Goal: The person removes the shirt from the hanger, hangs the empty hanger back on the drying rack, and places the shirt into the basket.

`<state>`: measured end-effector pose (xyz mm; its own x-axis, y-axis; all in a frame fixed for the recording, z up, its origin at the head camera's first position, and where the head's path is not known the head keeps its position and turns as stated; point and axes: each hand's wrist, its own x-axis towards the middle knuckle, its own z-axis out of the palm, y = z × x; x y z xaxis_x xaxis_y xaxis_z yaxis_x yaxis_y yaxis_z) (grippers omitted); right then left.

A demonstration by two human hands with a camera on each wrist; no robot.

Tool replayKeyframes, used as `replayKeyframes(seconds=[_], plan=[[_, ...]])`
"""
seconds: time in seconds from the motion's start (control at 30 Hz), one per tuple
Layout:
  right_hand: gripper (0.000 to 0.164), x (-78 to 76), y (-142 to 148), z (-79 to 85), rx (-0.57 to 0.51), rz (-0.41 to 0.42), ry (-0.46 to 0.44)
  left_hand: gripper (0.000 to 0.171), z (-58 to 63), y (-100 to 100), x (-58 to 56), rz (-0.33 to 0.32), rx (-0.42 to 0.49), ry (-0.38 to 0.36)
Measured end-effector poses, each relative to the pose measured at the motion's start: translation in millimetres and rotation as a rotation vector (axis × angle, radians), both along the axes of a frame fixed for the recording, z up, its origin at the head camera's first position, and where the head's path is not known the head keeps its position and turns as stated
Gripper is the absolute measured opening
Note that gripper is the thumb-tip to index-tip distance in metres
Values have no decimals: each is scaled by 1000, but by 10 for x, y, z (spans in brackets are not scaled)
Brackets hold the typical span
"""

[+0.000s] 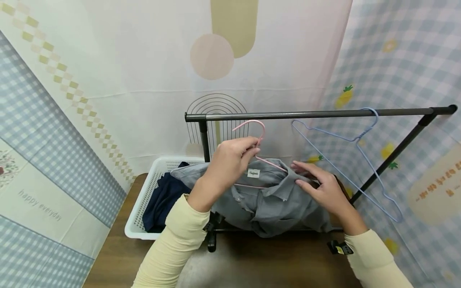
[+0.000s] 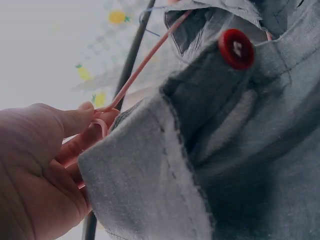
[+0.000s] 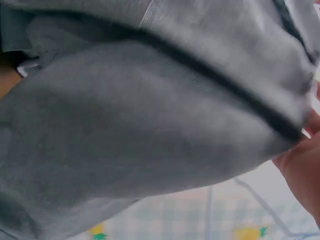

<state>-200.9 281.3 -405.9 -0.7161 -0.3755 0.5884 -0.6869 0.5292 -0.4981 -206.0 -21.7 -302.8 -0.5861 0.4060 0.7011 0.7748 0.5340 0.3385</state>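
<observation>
My left hand [image 1: 228, 164] pinches the neck of a pink hanger [image 1: 264, 129], just under its hook. The hanger's arms run inside the collar of a grey shirt [image 1: 277, 208], whose pale label faces up. In the left wrist view a red button [image 2: 236, 49] shows near the shirt's edge, and one pink hanger arm [image 2: 150, 58] slants up from the fingers. My right hand [image 1: 325, 190] holds the shirt between thumb and fingers at the right shoulder, beside the collar. In the right wrist view the cloth hides most of its fingers.
A black rack rail [image 1: 306, 115] crosses behind the hands, with a light blue hanger [image 1: 360, 138] hooked on its right part. To the left stands a white basket [image 1: 134, 224] with navy cloth [image 1: 165, 200] in it. Below is a brown wooden table [image 1: 288, 260].
</observation>
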Motion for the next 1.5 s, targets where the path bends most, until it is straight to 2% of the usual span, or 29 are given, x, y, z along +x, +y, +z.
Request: replayKeyframes(seconds=[0.1, 0.17, 0.27, 0.37, 0.5, 0.67, 0.9, 1.0, 1.1, 1.3, 1.37, 1.5], plan=[[67, 13, -74, 51, 32, -24, 89, 13, -39, -29, -19, 16, 2, -31], [67, 2, -144, 106, 91, -40, 142, 12, -61, -46, -26, 21, 3, -46], [59, -42, -251, 173, 158, -28, 156, 13, -102, -69, -38, 31, 2, -63], [50, -91, -330, 200, 183, -15, 133, 13, -146, -87, -44, 50, 10, -75], [43, -140, -390, 178, 159, 3, 123, 15, -203, -105, -51, 65, 35, -78], [36, -189, -441, 145, 96, 26, 106, 15, -211, -137, -61, 63, 65, -32], [29, -261, -534, 215, -26, 70, 84, 15, -16, -188, -63, 51, 66, 48], [31, -285, -551, 268, -61, 93, 101, 15, 68, -193, -65, 48, 71, 62], [33, -297, -545, 295, -74, 103, 131, 11, 101, -178, -64, 54, 66, 47], [34, -285, -518, 224, -49, 102, 169, 14, 10, -120, -54, 26, 126, -86], [33, -271, -511, 183, -31, 93, 162, 16, -42, -107, -50, 13, 155, -97], [33, -247, -477, 132, -2, 93, 134, 15, -130, -108, -49, -9, 186, -70]])
